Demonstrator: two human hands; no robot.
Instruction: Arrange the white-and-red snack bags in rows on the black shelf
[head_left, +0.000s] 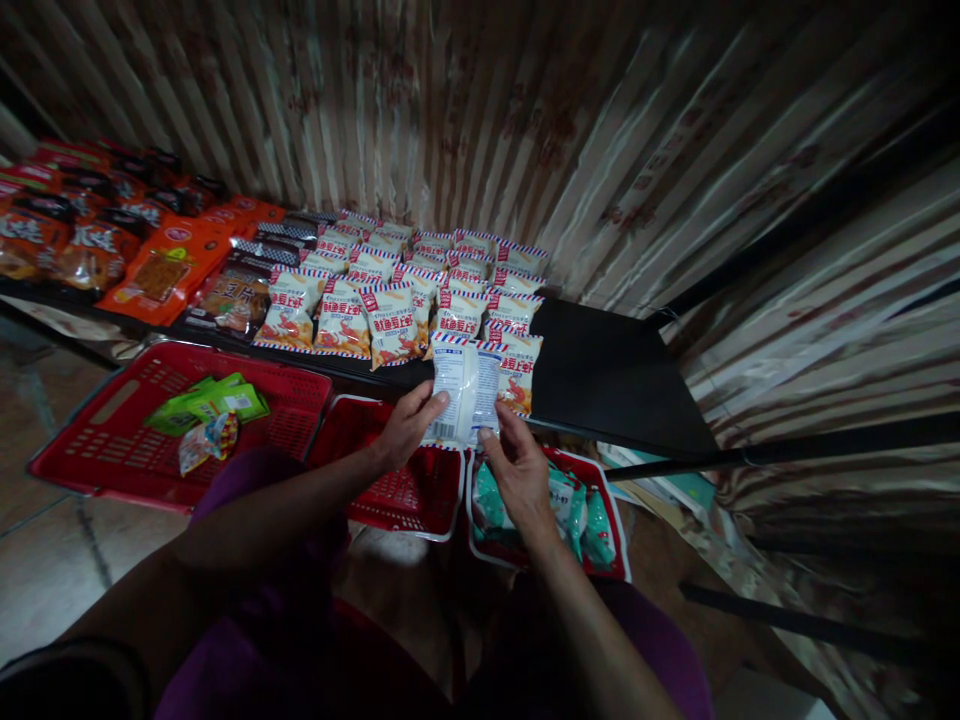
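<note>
A white snack bag (466, 392) with striped edges is held between my two hands, its printed back with a barcode facing me. My left hand (409, 425) grips its left edge, thumb on top. My right hand (519, 465) holds its lower right corner, thumb on the front. Just beyond it, several rows of matching bags (394, 320) stand on the black shelf (607, 375), their red-lettered fronts toward me. One matching bag (517, 370) is partly covered by the held bag.
Orange packets (169, 265) and dark packets (232, 290) lie at the shelf's left. Below sit a red basket (289, 400) with green packets, a middle red basket (386, 495), and a basket (621, 545) of teal bags. Black poles (810, 440) cross at right before curtains (562, 120).
</note>
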